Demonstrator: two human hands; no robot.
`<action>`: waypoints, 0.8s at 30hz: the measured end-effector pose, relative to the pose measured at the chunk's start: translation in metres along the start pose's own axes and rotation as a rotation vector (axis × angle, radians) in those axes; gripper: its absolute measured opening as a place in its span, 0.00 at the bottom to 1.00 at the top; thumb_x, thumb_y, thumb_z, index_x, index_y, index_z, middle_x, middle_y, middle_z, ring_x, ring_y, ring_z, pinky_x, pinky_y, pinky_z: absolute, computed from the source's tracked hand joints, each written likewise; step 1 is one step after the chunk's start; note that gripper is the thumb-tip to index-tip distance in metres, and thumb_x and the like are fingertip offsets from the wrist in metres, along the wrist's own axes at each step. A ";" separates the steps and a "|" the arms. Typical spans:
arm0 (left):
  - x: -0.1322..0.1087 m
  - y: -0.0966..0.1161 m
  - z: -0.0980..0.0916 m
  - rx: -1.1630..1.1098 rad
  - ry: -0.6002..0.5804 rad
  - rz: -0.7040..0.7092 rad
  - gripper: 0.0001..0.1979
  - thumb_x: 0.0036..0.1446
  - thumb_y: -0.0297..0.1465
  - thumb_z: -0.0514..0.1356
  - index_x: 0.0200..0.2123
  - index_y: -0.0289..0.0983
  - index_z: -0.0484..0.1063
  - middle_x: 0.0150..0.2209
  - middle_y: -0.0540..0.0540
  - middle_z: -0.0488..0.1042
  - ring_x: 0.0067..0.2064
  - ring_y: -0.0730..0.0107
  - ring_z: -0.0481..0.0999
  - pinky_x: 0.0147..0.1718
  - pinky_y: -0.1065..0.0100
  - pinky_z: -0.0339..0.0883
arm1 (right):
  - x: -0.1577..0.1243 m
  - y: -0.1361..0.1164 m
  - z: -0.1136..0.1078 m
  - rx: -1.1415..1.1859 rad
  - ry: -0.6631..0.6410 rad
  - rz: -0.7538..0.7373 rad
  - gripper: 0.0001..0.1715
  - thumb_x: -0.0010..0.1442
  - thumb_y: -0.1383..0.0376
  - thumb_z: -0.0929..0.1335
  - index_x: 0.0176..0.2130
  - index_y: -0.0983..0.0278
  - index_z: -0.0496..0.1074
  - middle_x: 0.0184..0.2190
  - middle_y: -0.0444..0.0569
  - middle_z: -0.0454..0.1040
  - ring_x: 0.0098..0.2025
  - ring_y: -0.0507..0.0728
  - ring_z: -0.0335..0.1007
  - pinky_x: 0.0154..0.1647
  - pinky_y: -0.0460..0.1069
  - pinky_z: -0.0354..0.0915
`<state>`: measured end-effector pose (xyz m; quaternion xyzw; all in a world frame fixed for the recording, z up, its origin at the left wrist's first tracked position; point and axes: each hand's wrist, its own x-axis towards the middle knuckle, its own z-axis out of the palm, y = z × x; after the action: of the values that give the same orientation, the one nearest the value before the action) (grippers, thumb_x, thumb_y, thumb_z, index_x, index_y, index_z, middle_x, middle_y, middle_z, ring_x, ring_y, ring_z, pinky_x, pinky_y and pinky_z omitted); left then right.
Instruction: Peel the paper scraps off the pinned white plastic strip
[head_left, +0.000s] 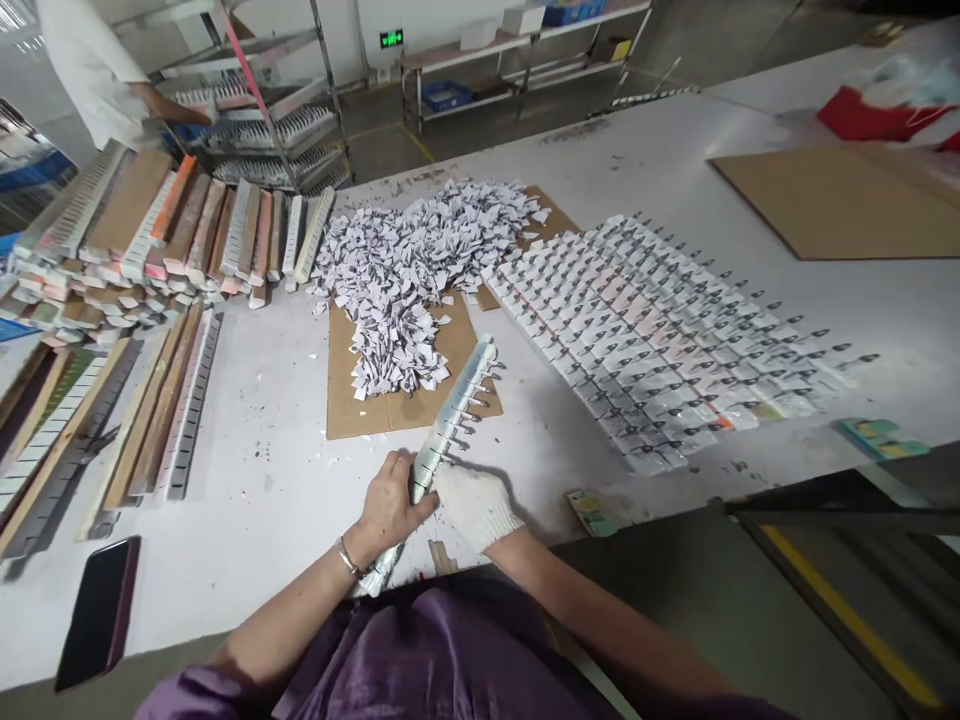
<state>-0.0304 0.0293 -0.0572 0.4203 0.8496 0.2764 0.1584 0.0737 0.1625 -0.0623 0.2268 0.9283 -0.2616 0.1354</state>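
Gripping a long strip of packets (450,420), the left hand (390,505) wraps its bare fingers around the strip's near part, thumb lying along the side that faces the right hand. The right hand (474,503), in a white knit glove, sits just beside it on the other side of the strip, its fingers curled in against the strip's edge; whether they actually pinch it or only press on it is hard to tell from this angle. From the two hands the strip runs up and to the right, its far end resting over the corner of a brown cardboard sheet (352,405), while its near end pokes out below the left wrist toward the white table (285,480) edge. A heap of small white paper scraps (409,265) covers the far part of that cardboard. To the right lie many rows of filled packets (660,340) spread flat. Stacked wooden-backed strips (142,235) crowd the left side, and a dark phone (97,610) lies near the table's front-left edge. At the far left a person in white (90,60) stands by a metal rack (277,130).
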 end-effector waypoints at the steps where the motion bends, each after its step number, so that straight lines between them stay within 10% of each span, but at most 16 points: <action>1: 0.003 0.000 -0.008 -0.026 -0.035 0.018 0.27 0.53 0.37 0.67 0.55 0.37 0.65 0.49 0.41 0.70 0.49 0.56 0.74 0.50 0.55 0.72 | -0.001 0.001 -0.003 0.007 0.008 -0.012 0.21 0.68 0.53 0.67 0.53 0.64 0.72 0.49 0.53 0.75 0.47 0.58 0.74 0.49 0.55 0.72; 7: 0.073 0.016 -0.050 0.117 0.038 0.098 0.13 0.70 0.35 0.50 0.43 0.36 0.73 0.36 0.44 0.75 0.37 0.64 0.75 0.39 0.64 0.70 | -0.010 0.013 0.004 0.188 0.127 -0.048 0.26 0.68 0.63 0.61 0.64 0.59 0.65 0.56 0.51 0.76 0.54 0.59 0.75 0.55 0.50 0.68; 11: 0.146 0.037 -0.035 0.444 0.012 0.123 0.17 0.69 0.27 0.46 0.54 0.37 0.70 0.49 0.38 0.73 0.44 0.61 0.76 0.43 0.62 0.72 | -0.008 0.020 0.023 0.336 0.244 -0.095 0.27 0.67 0.64 0.60 0.62 0.58 0.68 0.59 0.49 0.74 0.58 0.58 0.72 0.61 0.51 0.65; 15: 0.189 0.048 -0.014 0.552 -0.088 0.126 0.16 0.64 0.20 0.48 0.45 0.34 0.74 0.47 0.35 0.73 0.46 0.57 0.77 0.43 0.60 0.73 | -0.001 0.022 0.033 0.350 0.278 -0.132 0.27 0.64 0.67 0.61 0.60 0.60 0.70 0.56 0.51 0.77 0.56 0.58 0.74 0.59 0.51 0.66; 20: 0.180 0.033 -0.026 0.526 -0.027 0.147 0.15 0.63 0.19 0.49 0.45 0.34 0.72 0.45 0.37 0.75 0.43 0.60 0.78 0.43 0.62 0.73 | 0.006 0.028 0.039 0.369 0.339 -0.187 0.27 0.65 0.65 0.60 0.61 0.60 0.69 0.57 0.52 0.76 0.57 0.58 0.73 0.60 0.50 0.66; 24: 0.135 0.012 -0.049 0.145 0.300 0.159 0.14 0.69 0.28 0.46 0.49 0.37 0.70 0.46 0.38 0.76 0.45 0.61 0.78 0.46 0.60 0.72 | 0.008 0.029 0.030 0.502 0.401 -0.207 0.22 0.63 0.63 0.63 0.54 0.58 0.74 0.45 0.50 0.82 0.45 0.58 0.79 0.48 0.47 0.70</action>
<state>-0.1277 0.1271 -0.0157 0.4505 0.8456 0.2855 -0.0230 0.0856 0.1709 -0.1025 0.2044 0.8611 -0.4447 -0.1376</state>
